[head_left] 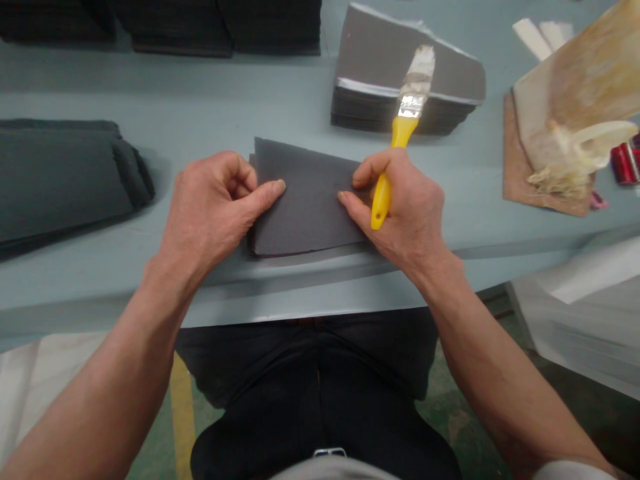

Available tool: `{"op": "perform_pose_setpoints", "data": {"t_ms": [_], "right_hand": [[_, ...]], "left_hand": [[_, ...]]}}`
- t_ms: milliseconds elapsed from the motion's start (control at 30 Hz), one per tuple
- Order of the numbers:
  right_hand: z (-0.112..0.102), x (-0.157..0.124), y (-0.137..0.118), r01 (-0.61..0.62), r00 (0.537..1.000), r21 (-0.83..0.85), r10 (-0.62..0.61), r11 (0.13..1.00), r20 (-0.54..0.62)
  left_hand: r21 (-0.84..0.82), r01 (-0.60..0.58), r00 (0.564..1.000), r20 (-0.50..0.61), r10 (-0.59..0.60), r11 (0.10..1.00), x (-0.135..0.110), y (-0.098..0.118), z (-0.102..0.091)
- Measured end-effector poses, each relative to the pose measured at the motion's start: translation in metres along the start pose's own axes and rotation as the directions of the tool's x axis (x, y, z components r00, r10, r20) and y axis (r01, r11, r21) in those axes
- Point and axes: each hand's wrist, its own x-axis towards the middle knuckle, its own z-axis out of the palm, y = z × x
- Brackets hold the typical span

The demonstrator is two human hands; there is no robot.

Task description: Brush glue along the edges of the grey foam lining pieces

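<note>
A dark grey tapered piece of paper or card (310, 200) lies near the table's front edge, in at least two layers. My left hand (210, 207) pinches its left end, thumb on top and fingers curled at the edge. At the right end, the thumb and forefinger of my right hand (405, 207) grip it. That same hand also holds a flat paintbrush (403, 130) by its yellow handle, bristles pointing away from me and coated in whitish paste. Behind the brush stands a stack of grey tapered pieces (375, 60) with a white strip along its near top edge.
Dark folded pieces (55, 180) are piled at the left, and black stacks (175, 27) line the back. On the right, a paste-smeared container (595, 87) sits on a brown board (517, 160), beside a red object (625, 163). The table's edge (310, 310) is close to my body.
</note>
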Motion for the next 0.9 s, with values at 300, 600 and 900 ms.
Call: {"op": "perform_pose_setpoints", "data": {"t_ms": [300,600,900], "right_hand": [[0.003,0.001,0.0,0.051,0.996,0.0,-0.051,0.999,-0.072],[0.006,0.002,-0.003,0.064,0.994,0.009,-0.063,0.998,-0.086],[0.009,0.003,-0.003,0.087,0.99,-0.038,-0.091,0.995,-0.106]], "left_hand": [[0.069,-0.014,0.996,-0.086,0.02,0.998,-0.002,-0.003,0.003],[0.081,-0.005,0.99,-0.137,0.016,0.997,-0.004,-0.016,0.005],[0.255,-0.041,0.986,-0.146,0.08,0.966,-0.012,-0.028,-0.007]]}}
